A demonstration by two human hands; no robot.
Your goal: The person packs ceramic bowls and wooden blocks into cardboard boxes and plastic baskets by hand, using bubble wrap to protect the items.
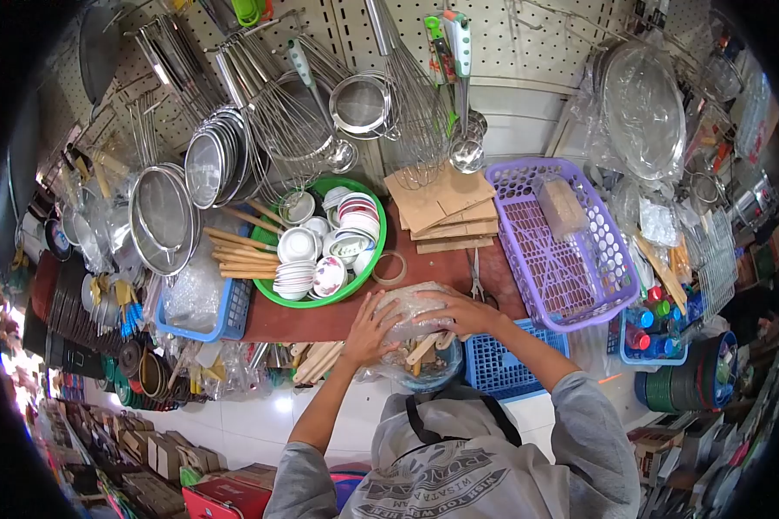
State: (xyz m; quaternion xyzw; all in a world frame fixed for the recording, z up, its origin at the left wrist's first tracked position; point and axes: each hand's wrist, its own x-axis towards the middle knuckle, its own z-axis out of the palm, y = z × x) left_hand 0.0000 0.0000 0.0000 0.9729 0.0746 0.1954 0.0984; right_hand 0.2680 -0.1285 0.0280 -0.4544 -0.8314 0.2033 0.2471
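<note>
Between my hands, at the front edge of the brown table, is a bundle wrapped in transparent plastic [413, 303]; its contents are hard to make out. My left hand [372, 330] grips its left side with bent fingers. On the other side, my right hand [460, 313] presses in, fingers reaching over the top. Just below the bundle stands a bluish tub [424, 377] with wooden-handled items and plastic in it. A roll of tape [390, 267] lies behind my left hand, and a pair of scissors [477, 281] lies behind my right.
A green basin [377, 246] holds small bowls and wooden-handled tools. Cardboard sheets [441, 208] are stacked at the back. To the right, a purple basket [504, 227] contains a wrapped brown block [563, 208]. A blue basket [515, 359] sits below the table edge. Whisks [415, 112] and strainers [166, 221] hang overhead.
</note>
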